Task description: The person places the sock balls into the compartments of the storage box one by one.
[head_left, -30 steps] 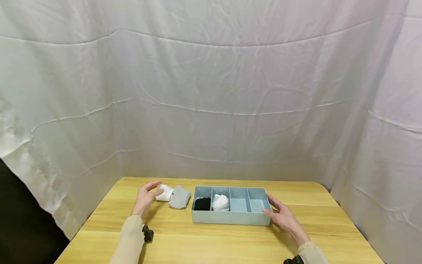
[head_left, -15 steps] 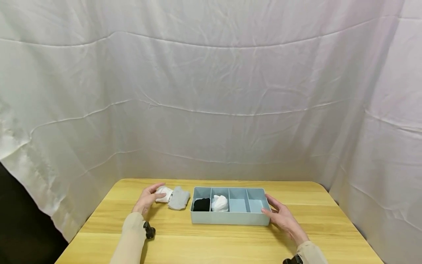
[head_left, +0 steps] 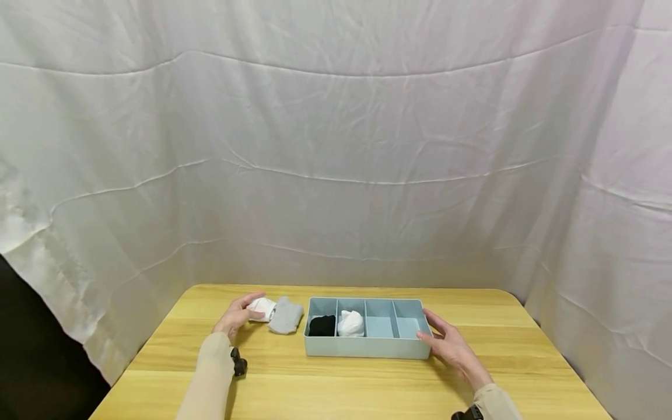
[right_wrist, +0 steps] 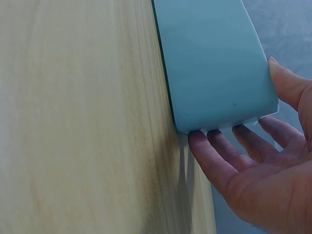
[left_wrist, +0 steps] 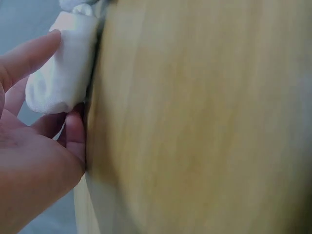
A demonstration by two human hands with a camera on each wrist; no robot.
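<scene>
sorting: rolled socks go from the worktop (head_left: 336,379) into a blue tray (head_left: 367,348) with four compartments in a row.
done: by my reading about half; two compartments are filled, two socks are not yet in.
left: the white sock (head_left: 261,308) and the grey sock (head_left: 285,315) lie on the worktop just left of the tray, touching each other.
tray: sits mid-worktop, long side toward the person.
compartment one: leftmost, holds a black sock (head_left: 322,325).
compartment two: holds a white roll (head_left: 350,322).
compartments three and four: only the blue floor shows in them.
left hand: the left hand (head_left: 236,318) is at the white sock; in the left wrist view the thumb and fingers (left_wrist: 73,134) bracket the sock (left_wrist: 63,73), thumb tip on its top, fingers under its end.
left grip: lightly pinching the white sock, which lies on the wood, not lifted as far as i can tell.
right hand: the right hand (head_left: 448,344) rests against the tray's right end.
right grip: spread, fingers (right_wrist: 214,156) straight along the bottom edge of the end wall (right_wrist: 214,63), thumb at the upper corner, bracing rather than clasping.
backdrop: white sheet (head_left: 336,146) hangs behind and beside the worktop.
</scene>
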